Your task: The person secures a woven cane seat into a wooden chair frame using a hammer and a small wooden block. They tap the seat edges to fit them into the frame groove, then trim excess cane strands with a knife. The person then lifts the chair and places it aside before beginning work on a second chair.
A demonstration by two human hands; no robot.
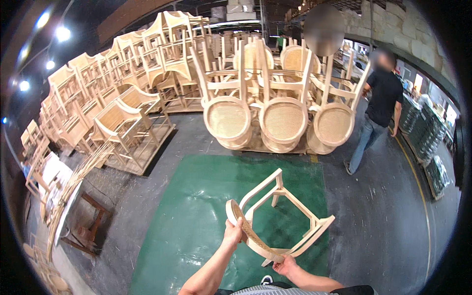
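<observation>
At six o'clock, the left hand and right hand each have a firm grip on the tilted cane-woven ring, spaced apart probably to balance it beside the five-o'clock chair frame.

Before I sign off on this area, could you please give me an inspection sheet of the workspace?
Surface: green mat on a dark floor.
Job's things: pale wooden chair frame over the mat, with a curved woven panel at its near side; whether they are joined is unclear.
Clutter: long thin strips piled on a table at the left.
Hands: left hand and right hand both grip the woven panel's edge.
Cables: nothing clearly seen.
Surroundings: round-backed chairs stacked ahead, more chairs ahead-left, a person in a dark top at right.
</observation>
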